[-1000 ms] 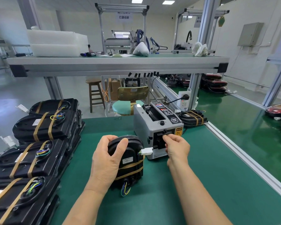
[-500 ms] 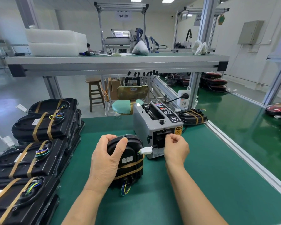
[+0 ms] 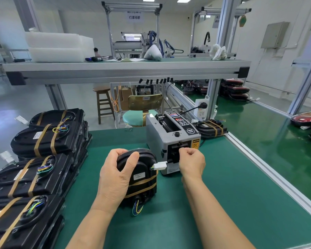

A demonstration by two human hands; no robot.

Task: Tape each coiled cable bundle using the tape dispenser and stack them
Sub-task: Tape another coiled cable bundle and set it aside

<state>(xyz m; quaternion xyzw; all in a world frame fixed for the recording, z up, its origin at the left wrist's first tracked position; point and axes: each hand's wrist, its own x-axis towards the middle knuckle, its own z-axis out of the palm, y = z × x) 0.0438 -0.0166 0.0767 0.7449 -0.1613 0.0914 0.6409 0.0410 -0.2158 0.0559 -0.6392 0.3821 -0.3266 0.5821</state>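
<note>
**Tighter pinch at the dispenser mouth**

Has curled the right hand [image 3: 192,162] tighter since a second ago, knuckles now raised at the outlet of the grey box-shaped tape dispenser [image 3: 172,139]; has shifted almost nothing else. Reads as drawing a fresh strip, probably for a further band. Cannot tell whether tape sits inside that clenched grip: hidden behind the fingers. Holds in the left hand [image 3: 115,177] the black coiled cable bundle [image 3: 142,164], fingers wrapped over its top, stood on edge on the green table [image 3: 223,194] just left of the dispenser. Already carries two brown tape bands [image 3: 145,180] low down, with a white plug connector [image 3: 160,166] jutting towards the right hand, near but apart. Not yet stacked with the taped black bundles [image 3: 43,141] at the left.
</note>
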